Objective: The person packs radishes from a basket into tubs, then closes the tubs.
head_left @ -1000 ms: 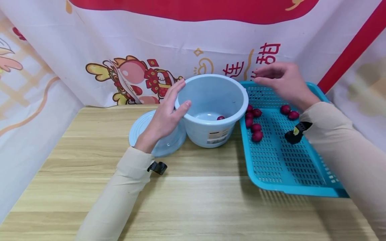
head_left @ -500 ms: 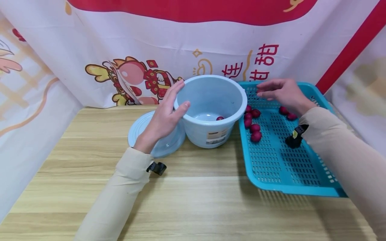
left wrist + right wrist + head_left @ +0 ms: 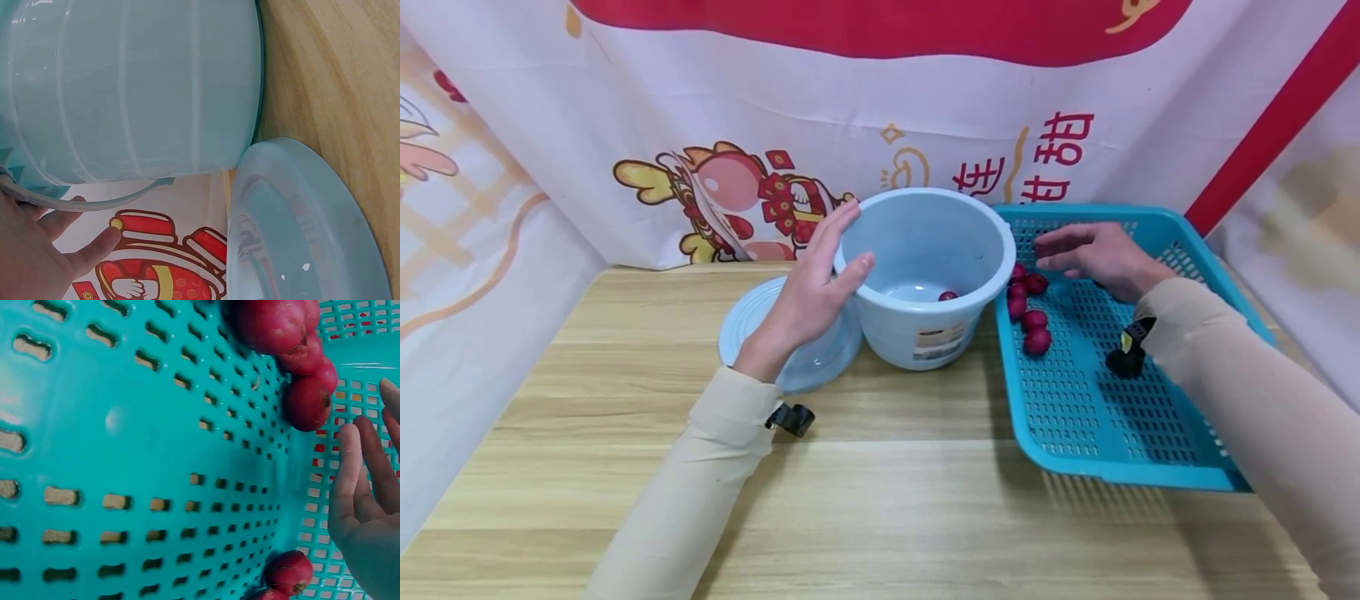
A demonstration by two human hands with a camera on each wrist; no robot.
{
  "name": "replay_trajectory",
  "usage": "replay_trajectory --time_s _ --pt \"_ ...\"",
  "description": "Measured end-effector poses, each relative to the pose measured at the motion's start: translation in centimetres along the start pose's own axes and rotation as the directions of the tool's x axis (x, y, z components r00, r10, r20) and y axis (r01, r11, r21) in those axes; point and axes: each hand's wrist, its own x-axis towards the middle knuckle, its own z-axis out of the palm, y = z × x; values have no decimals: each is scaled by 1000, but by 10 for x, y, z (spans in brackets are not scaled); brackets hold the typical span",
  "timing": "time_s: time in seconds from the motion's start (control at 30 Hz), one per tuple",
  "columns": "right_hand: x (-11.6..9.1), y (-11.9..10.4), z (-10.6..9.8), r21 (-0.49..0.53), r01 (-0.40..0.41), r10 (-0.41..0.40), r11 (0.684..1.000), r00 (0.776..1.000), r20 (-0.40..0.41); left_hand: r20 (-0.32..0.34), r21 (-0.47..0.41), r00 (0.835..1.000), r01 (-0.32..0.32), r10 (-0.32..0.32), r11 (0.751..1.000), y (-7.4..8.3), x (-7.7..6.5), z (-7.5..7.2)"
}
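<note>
My left hand [image 3: 812, 287] rests with extended fingers against the left side of a light blue bucket [image 3: 925, 329]. In the left wrist view, the bucket's handle [image 3: 94, 205] passes by that hand. One small red radish [image 3: 948, 295] shows on the bucket's floor. To the right, my right hand [image 3: 1101, 258] hovers with loosely bent fingers over a turquoise plastic basket [image 3: 1075, 462] and holds nothing. Several red radishes [image 3: 1036, 340] lie along the basket's left side. In the right wrist view, more radishes [image 3: 289, 573] lie on the other side of the hand.
A round light blue lid [image 3: 808, 371] lies left of the bucket, partly under the left forearm. The basket stands close against the bucket's right side on the wooden table [image 3: 880, 517]. A printed white cloth [image 3: 820, 100] hangs behind.
My right hand has lowered from above the basket's far rim into the basket, now covering the radishes at the right in the head view. The left hand stays at the bucket.
</note>
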Motion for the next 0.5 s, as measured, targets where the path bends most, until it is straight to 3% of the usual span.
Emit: replay_trajectory --time_s 0.5 --pt "6 16 9 -75 -60 64 995 996 54 -2 -5 1000 0 0 1000 0 0 0"
